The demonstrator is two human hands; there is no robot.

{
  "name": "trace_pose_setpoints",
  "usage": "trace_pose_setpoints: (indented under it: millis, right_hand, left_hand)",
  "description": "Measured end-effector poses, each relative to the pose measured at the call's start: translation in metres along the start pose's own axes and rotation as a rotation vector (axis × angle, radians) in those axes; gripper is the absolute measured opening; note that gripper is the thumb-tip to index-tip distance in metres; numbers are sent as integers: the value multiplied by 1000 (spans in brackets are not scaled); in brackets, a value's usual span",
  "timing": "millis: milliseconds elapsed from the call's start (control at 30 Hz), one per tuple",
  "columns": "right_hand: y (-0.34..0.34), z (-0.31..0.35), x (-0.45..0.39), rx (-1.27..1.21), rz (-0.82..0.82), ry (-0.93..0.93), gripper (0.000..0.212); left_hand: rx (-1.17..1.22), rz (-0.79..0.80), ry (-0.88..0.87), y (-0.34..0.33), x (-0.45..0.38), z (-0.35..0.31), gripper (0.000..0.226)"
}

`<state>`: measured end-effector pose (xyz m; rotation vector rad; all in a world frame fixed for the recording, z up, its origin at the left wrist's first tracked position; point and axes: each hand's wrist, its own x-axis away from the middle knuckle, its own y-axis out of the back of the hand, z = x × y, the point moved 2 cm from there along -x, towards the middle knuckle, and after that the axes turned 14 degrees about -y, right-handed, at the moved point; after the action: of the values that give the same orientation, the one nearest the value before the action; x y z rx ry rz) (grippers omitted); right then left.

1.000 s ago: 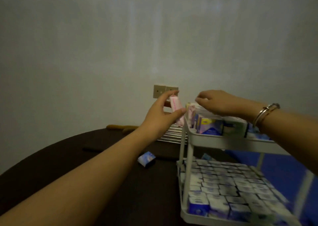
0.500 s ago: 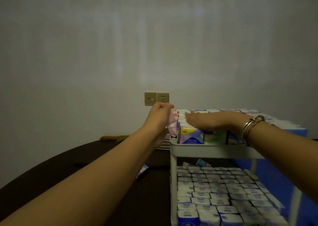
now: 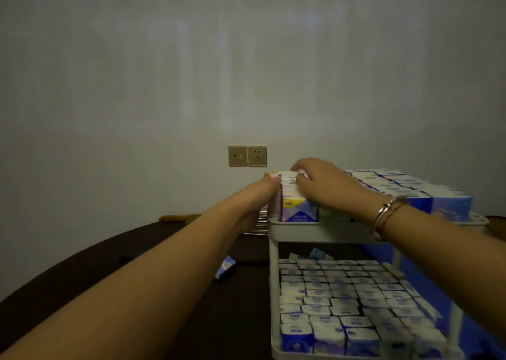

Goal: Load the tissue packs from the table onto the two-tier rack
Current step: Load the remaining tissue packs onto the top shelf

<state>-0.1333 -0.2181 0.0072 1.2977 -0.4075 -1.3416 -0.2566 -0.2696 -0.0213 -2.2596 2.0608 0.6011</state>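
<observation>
We are looking down at a white two-tier rack [image 3: 315,232] standing on the dark worktop [image 3: 82,277]. Both tiers are holding rows of small tissue packs standing side by side: the lower-tier packs [image 3: 342,305] are showing white tops and blue fronts with small lettering, and the upper-tier packs [image 3: 405,184] are showing white tops with blue sides at the right end.

Our left hand [image 3: 262,192] is sitting at the left end of the upper tier, its fingers curling around a pale pink pack [image 3: 275,209] that is standing upright, just inside the rack's left rim and touching the neighbouring yellow-and-blue pack [image 3: 298,207]. Our right hand [image 3: 325,184] is lying over the tops of the front-left packs with its fingers fairly straight and spread, pressing down and gripping nothing. A pair of metal bangles [image 3: 386,214] is circling the right wrist.

One loose blue-and-white pack [image 3: 226,267] is lying tilted on the worktop, left of the rack and well apart from both hands. Behind the left wrist a ribbed metal object [image 3: 260,221] is partly showing. Two wall sockets [image 3: 247,156] are sitting on the grey wall above.
</observation>
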Motion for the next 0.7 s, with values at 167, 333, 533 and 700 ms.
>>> trace_pose_setpoints:
  millis: [167,333,533,700]
  right_hand:
    - [-5,26,38,-206,-299,329,22]
    - [-45,31,88,-83,-141,605,22]
    - [-102,-14,119,97,17,495,20]
    - [-129,-49,104,-137,155,21,29]
  left_hand:
    - [-14,-134,-42,40,21,35,41]
    - [-376,-214,27,85,50,102,44]
    - [-402,-126,96,72,72,158,42]
    - [-308,-108,36,54,61,170,38]
